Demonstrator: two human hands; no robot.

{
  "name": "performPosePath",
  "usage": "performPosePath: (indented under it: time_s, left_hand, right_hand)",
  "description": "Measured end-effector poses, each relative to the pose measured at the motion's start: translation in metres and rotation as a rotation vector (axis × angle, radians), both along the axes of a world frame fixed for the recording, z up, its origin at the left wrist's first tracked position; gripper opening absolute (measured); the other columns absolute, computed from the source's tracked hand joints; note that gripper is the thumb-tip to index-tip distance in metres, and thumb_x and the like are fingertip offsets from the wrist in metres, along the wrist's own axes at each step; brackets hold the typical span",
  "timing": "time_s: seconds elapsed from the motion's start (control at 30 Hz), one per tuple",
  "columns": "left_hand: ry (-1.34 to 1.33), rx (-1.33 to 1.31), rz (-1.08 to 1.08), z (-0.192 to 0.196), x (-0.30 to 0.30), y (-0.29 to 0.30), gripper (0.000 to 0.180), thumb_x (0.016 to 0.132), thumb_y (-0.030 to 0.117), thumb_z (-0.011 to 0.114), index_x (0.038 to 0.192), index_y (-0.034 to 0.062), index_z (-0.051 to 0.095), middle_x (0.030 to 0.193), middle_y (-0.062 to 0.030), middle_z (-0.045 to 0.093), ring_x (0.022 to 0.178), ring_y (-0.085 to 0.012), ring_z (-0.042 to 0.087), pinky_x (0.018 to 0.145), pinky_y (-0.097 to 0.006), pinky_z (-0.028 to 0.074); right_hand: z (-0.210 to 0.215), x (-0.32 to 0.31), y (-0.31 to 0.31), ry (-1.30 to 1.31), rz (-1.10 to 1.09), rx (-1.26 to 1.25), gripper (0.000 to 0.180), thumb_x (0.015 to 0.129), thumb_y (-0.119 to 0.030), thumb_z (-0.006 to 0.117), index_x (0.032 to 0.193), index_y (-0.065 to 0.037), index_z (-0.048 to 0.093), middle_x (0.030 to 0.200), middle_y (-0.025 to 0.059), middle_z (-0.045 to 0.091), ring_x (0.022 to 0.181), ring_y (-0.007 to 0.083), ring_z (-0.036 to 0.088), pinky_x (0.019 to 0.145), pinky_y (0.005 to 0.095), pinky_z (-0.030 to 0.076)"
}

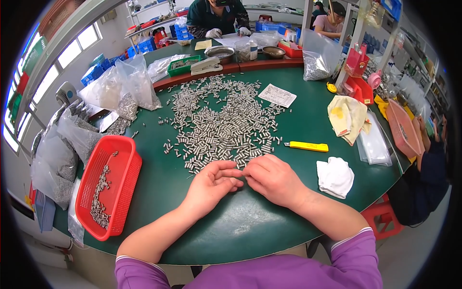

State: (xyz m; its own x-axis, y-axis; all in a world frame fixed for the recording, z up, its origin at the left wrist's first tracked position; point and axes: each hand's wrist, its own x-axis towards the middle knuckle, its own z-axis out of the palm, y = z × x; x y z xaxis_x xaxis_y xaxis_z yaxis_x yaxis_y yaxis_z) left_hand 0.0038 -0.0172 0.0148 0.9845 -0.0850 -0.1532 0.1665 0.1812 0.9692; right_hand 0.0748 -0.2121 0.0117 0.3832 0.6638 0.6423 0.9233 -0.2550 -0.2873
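A broad heap of small silvery metal cylinders [231, 123] is spread over the green table in front of me. At its near edge my two hands meet almost fingertip to fingertip. My left hand [214, 184] is turned partly palm up, its fingers curled towards the thumb. Opposite it, my right hand [273, 180] is closed in a pinch, knuckles up. Whatever lies between the fingertips is too small or hidden to make out. A red perforated basket [131, 166] on the left holds more of these cylinders.
Bags of metal parts [55, 164] crowd the left edge. To the right lie a yellow utility knife [308, 146], a white cloth [335, 177], a stained glove [347, 118] and a paper slip [277, 95]. A stapler [207, 66] and metal bowl [220, 52] stand behind; a co-worker [219, 19] sits opposite.
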Motion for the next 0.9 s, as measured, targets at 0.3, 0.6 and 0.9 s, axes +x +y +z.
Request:
performPosePath:
  time_s: [0.3, 0.6, 0.9]
  left_hand:
    - [-0.021, 0.104, -0.096, -0.002, 0.0, 0.0, 0.034, 0.096, 0.002, 0.055, 0.129, 0.001, 0.047, 0.094, -0.0054, 0.064, 0.085, -0.0123, 0.065, 0.076, -0.024, 0.052]
    - [0.018, 0.344, -0.097, 0.013, -0.007, -0.005, 0.027, 0.102, 0.011, 0.046, 0.127, 0.0038, 0.05, 0.07, -0.0002, 0.057, 0.063, -0.0091, 0.059, 0.063, -0.023, 0.047]
    - [-0.218, 0.528, -0.07, 0.003, -0.008, -0.005, 0.035, 0.095, 0.003, 0.056, 0.129, 0.003, 0.05, 0.091, -0.0036, 0.062, 0.082, -0.0102, 0.059, 0.076, -0.026, 0.05]
  right_hand:
    - [-0.003, 0.003, 0.0, 0.007, -0.015, -0.015, 0.021, 0.073, -0.005, 0.073, 0.091, -0.007, 0.062, 0.094, 0.0061, 0.061, 0.086, 0.0256, 0.061, 0.074, 0.0354, 0.052]
    - [-0.003, 0.002, 0.002, 0.054, 0.042, -0.014, 0.019, 0.075, -0.005, 0.069, 0.09, -0.005, 0.058, 0.087, 0.008, 0.057, 0.083, 0.0278, 0.058, 0.073, 0.0376, 0.049]
    - [-0.002, 0.001, 0.002, 0.065, 0.048, -0.032, 0.018, 0.075, -0.006, 0.07, 0.089, -0.005, 0.058, 0.087, 0.0077, 0.057, 0.081, 0.0276, 0.057, 0.072, 0.0376, 0.049]
